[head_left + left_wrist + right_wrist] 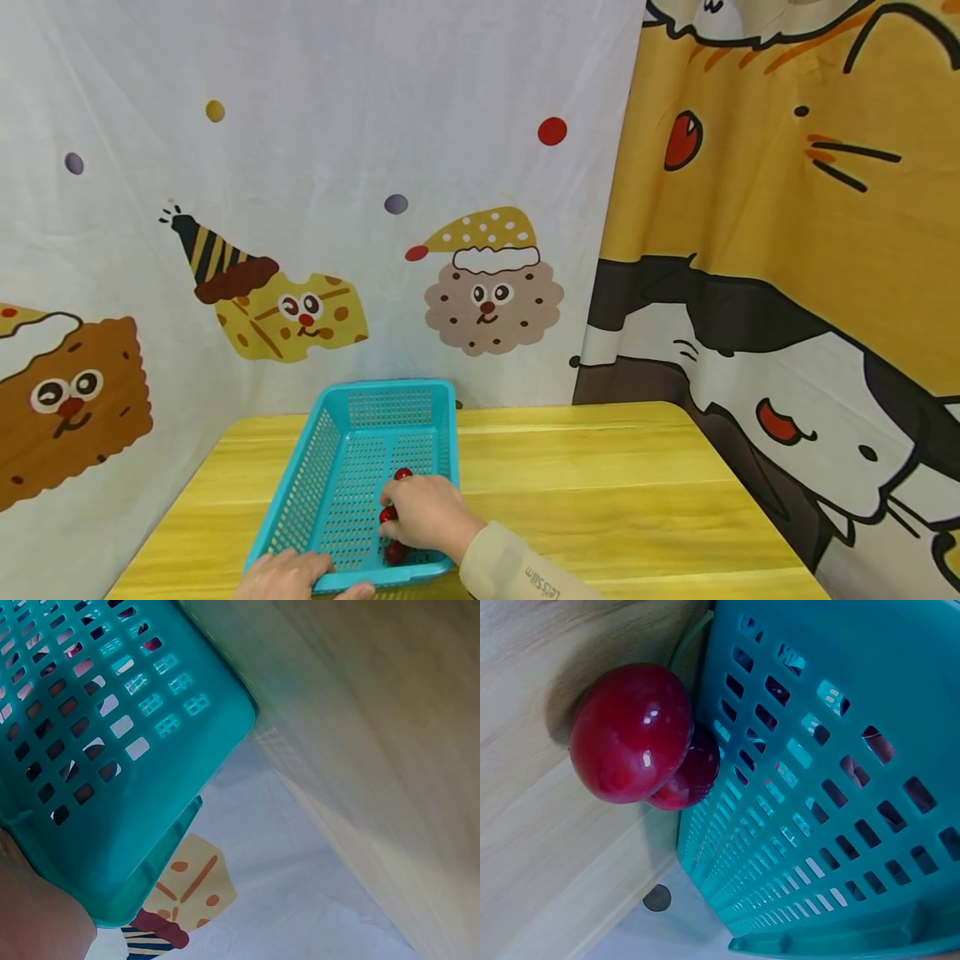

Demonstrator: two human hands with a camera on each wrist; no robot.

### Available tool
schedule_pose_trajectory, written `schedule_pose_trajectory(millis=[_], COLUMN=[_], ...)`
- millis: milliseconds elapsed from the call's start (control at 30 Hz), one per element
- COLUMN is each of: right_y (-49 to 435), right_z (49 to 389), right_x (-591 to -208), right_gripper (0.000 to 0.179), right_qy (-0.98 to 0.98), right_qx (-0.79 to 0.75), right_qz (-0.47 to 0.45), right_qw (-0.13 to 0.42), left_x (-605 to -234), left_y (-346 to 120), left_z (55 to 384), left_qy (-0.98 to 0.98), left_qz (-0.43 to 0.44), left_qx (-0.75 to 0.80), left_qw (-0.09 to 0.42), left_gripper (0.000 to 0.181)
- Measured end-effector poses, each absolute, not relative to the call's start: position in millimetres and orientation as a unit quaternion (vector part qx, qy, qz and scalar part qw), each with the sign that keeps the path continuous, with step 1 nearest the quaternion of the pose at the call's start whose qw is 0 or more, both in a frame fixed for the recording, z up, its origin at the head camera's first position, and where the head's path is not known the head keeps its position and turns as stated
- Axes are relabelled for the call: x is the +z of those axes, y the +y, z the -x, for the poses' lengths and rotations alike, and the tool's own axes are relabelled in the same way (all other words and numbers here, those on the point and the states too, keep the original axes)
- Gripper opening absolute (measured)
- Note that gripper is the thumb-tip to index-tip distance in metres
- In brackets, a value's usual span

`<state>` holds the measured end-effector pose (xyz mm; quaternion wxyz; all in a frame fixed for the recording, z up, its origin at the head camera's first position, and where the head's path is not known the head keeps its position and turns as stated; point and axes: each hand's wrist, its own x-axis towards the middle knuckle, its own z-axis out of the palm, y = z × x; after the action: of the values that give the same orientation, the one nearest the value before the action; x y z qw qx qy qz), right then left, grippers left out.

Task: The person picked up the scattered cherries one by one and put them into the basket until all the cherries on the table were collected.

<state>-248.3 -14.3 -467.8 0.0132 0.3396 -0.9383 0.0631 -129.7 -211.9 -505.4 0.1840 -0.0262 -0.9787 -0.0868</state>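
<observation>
A turquoise plastic basket (pixel 296 492) with perforated walls stands on the table. My left hand (pixel 288 575) holds its near left rim, fingers over the edge and thumb at the front; part of that hand shows beside the rim in the left wrist view. My right hand (pixel 431 512) reaches over the right rim into the basket, thumb and fingers around a red cherry (pixel 387 516). Another cherry (pixel 403 473) shows just beyond the fingers, and a darker cherry (pixel 395 552) lies nearer the front wall. Outside the basket, two glossy cherries (pixel 634 735), one with a green stem, sit against its wall.
The yellow wood-grain table (pixel 600 492) extends to the right of the basket. Behind it hangs a white cloth (pixel 300 167) printed with cartoon snacks, and on the right a cartoon animal curtain (pixel 750 208) hangs beside the table edge.
</observation>
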Motion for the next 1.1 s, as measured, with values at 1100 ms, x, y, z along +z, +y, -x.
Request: schedule_pose_trajectory(millis=[1100], right_y=[-15.9], right_z=[247.2], right_x=[-470.6], right_gripper=[0.033], right_qy=[-0.939], right_qx=[0.039], right_qz=[-0.34], right_qw=[0.013], left_x=[-513.6], left_y=[-211.7], left_z=[130.3], left_qy=[-0.962], left_qz=[0.037], left_qx=[-0.096], left_qw=[0.252], left_gripper=[0.056])
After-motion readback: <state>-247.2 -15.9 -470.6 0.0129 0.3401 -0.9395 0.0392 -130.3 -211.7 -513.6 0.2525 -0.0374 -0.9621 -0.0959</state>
